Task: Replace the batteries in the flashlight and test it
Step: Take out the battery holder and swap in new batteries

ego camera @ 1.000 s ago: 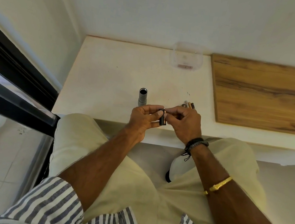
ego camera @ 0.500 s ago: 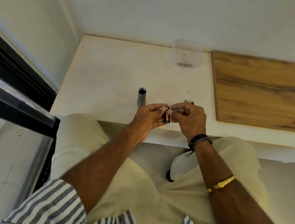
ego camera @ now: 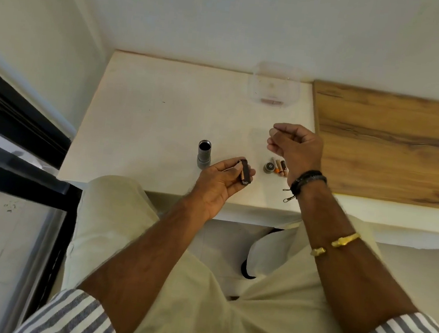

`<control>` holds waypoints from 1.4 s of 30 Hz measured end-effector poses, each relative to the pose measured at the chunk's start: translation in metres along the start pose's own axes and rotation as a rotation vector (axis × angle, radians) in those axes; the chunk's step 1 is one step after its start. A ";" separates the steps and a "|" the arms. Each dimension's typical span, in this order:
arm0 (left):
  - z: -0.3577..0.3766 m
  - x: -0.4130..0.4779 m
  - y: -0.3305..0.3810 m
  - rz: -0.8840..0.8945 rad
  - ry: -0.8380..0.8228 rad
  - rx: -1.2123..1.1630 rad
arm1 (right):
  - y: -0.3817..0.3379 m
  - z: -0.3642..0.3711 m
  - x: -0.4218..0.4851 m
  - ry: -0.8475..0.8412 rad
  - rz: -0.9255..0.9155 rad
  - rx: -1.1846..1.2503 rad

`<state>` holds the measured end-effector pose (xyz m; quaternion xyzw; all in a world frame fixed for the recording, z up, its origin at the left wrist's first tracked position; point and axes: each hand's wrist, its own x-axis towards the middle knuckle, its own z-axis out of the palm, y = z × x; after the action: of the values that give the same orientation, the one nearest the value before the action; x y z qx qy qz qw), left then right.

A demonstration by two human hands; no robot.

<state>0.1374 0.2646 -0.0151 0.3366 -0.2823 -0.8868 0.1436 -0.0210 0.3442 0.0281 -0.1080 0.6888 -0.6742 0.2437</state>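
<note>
Head view: the grey cylindrical metal flashlight body [ego camera: 203, 155] stands upright on the white table [ego camera: 151, 109], open end up, presumably ready for loading. Just right of it, the left hand [ego camera: 222, 183] grips the dark battery carrier [ego camera: 245, 173], its long axis running near to far. Further right lie loose batteries [ego camera: 280, 169] and a round cap [ego camera: 268, 168], beneath the right hand [ego camera: 297, 147], whose fingers are loosely curled and seemingly empty.

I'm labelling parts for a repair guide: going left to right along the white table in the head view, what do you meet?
Flashlight body → battery holder, gripped in the left hand → tail cap → loose batteries → wooden board.
</note>
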 end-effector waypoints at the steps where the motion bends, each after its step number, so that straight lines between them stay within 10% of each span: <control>1: 0.000 0.001 -0.001 -0.007 -0.001 -0.007 | -0.003 0.001 0.009 0.000 -0.002 -0.009; 24: 0.006 0.008 0.001 -0.097 -0.056 -0.082 | -0.037 0.045 0.213 -0.132 -0.121 -1.466; 42: 0.009 0.006 0.006 -0.105 -0.046 -0.093 | -0.040 0.048 0.204 -0.192 -0.163 -1.564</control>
<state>0.1273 0.2604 -0.0089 0.3235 -0.2262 -0.9127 0.1059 -0.1803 0.2016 0.0298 -0.3558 0.9286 0.0022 0.1051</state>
